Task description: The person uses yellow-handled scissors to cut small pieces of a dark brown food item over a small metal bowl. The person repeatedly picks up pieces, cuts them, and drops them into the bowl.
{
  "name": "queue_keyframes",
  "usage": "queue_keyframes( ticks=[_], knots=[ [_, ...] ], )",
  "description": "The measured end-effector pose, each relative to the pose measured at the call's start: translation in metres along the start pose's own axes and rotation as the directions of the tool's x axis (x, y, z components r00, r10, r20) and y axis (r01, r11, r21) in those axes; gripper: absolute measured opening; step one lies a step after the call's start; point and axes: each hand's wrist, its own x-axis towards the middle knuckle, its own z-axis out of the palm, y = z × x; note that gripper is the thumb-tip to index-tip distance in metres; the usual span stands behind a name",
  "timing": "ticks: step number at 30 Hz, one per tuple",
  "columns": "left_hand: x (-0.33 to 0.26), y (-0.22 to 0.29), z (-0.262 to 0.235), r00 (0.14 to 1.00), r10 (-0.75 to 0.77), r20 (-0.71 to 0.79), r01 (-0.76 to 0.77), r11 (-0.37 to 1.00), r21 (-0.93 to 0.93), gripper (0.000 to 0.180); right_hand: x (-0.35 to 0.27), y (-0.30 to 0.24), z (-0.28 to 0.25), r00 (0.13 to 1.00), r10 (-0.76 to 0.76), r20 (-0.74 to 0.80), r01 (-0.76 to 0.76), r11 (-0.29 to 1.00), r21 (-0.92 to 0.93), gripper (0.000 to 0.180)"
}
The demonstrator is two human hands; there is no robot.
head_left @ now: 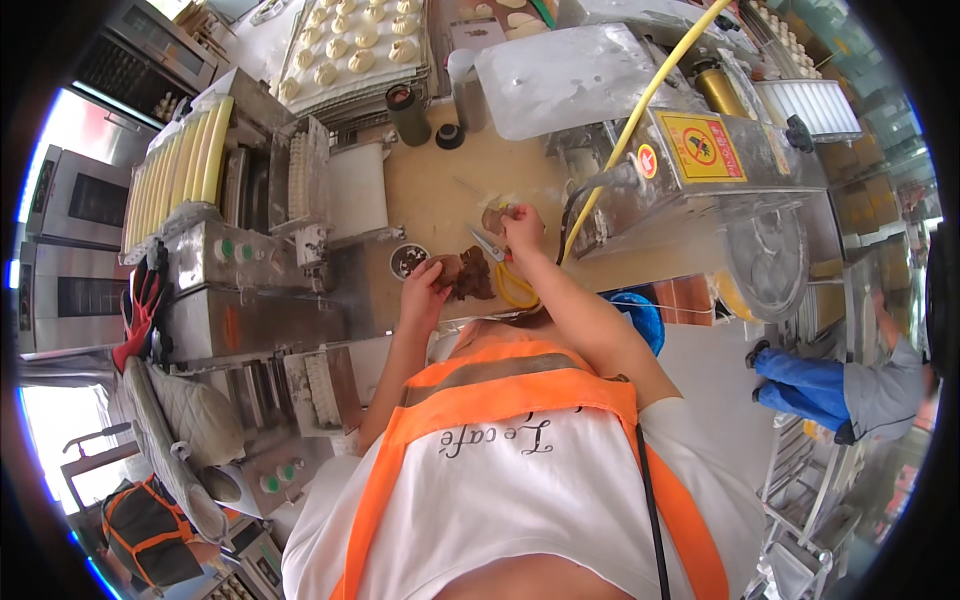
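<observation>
The left hand (pixel 425 283) pinches the brown lump (pixel 470 275); the right hand (pixel 520 228) grips a small piece above the scissors (pixel 505 272). Hold the lump steady.

Your left hand (pixel 425 290) & right hand (pixel 522 232) sit mid-counter (pixel 430 195), w/ the dough lump (pixel 470 275) between them, scissors (pixel 505 272) just beside it at 3 o'clock & a small round tin (pixel 408 260) touching-close at 10 o'clock of the left hand. At 12 o'clock, far back, a tray of dough pieces (pixel 355 50) w/ a cup (pixel 408 112) in front of it; at 9 o'clock the roller machine (pixel 250 240), ovens (pixel 70 240) beyond it. At 2–3 o'clock the big machine (pixel 700 160) w/ a hose (pixel 640 110) running over it, another person (pixel 850 385) at 4 o'clock, oven mitts (pixel 185 430) at 8.
</observation>
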Motion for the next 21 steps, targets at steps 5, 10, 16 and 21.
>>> queue_keyframes(
  ticks=[5, 10, 16, 21],
  knots=[
    [-0.003, 0.003, 0.003, 1.000, -0.014, 0.004, 0.014, 0.998, -0.069, 0.019, 0.007, -0.001, 0.010, 0.993, 0.063, 0.097, -0.064, 0.998, 0.010, 0.027],
    [-0.002, 0.002, -0.001, 0.999, 0.013, 0.032, -0.009, 0.995, -0.103, 0.021, -0.011, -0.026, 0.016, 0.978, 0.016, 0.206, -0.002, 0.998, -0.069, 0.037],
    [-0.014, 0.014, 0.003, 0.997, 0.080, -0.003, -0.080, 0.993, -0.087, 0.022, -0.067, -0.009, -0.049, 0.778, -0.241, 0.580, 0.628, 0.294, -0.720, 0.039],
    [-0.009, 0.014, -0.001, 0.995, 0.071, -0.063, -0.075, 0.995, -0.064, 0.019, -0.088, -0.001, -0.063, 0.815, -0.122, 0.567, 0.577, 0.064, -0.815, 0.037]
  ],
)
